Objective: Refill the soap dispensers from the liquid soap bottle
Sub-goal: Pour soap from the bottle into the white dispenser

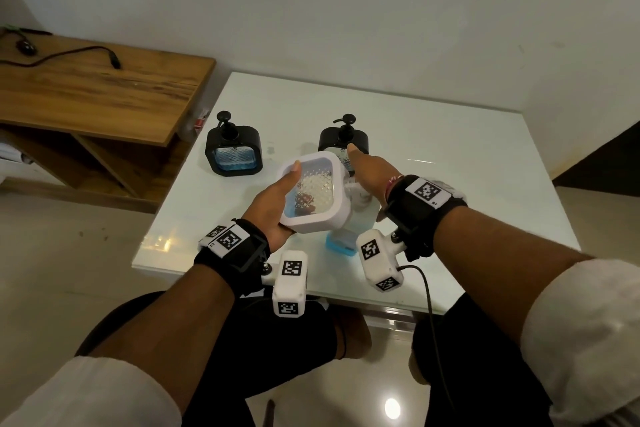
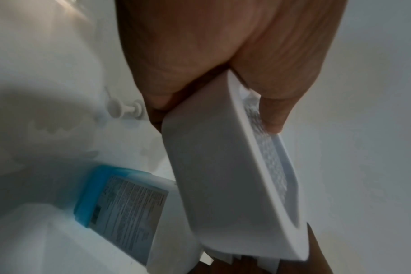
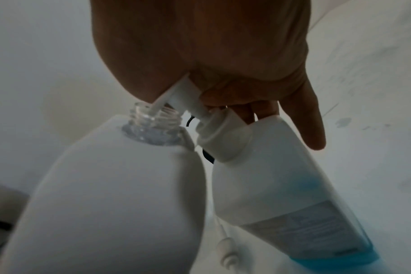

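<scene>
Two hands busy here: my left hand [image 1: 277,199] grips the white dispenser [image 1: 313,192] tilted at mid-table, its open neck [image 3: 153,120] toward 3 o'clock, while my right hand [image 1: 369,172] curls around the soap bottle's pump head [image 3: 188,96], index finger sticking straight out. Best bet is keeping the nozzle right over that neck and pumping slowly so nothing dribbles. Can't really see the fill level, and my wrist covers most of the soap bottle [image 1: 343,236] at 6 o'clock.

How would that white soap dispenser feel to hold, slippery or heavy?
Probably light: the white dispenser looks nearly empty through its clear window. Its smooth plastic could get slippery if soap drips; the left hand grips it tilted. With the neck open, tipping further might spill.
</scene>
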The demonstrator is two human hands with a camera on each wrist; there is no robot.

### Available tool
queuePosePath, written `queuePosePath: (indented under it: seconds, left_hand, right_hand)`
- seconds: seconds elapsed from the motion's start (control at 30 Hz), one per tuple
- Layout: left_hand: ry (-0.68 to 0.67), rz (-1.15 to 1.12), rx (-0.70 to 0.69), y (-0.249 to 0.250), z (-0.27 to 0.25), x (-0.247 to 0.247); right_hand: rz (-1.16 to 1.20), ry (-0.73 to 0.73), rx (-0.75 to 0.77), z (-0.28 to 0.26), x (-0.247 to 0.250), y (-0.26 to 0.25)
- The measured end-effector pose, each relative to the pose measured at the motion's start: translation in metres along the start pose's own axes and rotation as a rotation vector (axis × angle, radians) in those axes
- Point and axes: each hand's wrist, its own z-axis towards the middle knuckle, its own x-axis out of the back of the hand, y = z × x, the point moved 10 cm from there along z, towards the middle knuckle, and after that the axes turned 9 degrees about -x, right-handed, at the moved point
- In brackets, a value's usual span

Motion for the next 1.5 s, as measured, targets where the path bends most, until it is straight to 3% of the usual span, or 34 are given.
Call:
queuePosePath:
  seconds: [0.23,0.47,0.7,0.97,1.2,1.5]
  left_hand:
    - [0.013,0.001,0.015,-0.009,0.005,0.007]
    - [-0.011,-0.036,0.022,-0.01,0.0,-0.001]
    - [0.006,-0.028,0.025,-0.01,0.004,0.003]
    - [-0.021,-0.037,0.018,-0.009,0.004,0.001]
    - [0.009,-0.011,0.019,-0.009,0.004,0.005]
    - [-0.01,-0.041,0.014,-0.006,0.003,-0.001]
  right_hand:
    - [-0.068,0.103,-0.002,0.002,0.005,0.0]
    - [0.002,0.032,0.027,0.003,0.007,-0.002]
    - [-0.053,0.09,0.009,0.004,0.004,0.002]
    - [-0.034,0.06,0.045,0.002,0.008,-0.007]
    - [-0.103,0.15,0.04,0.004,0.011,0.0]
    - [-0.037,0.09,0.055,0.005,0.013,-0.006]
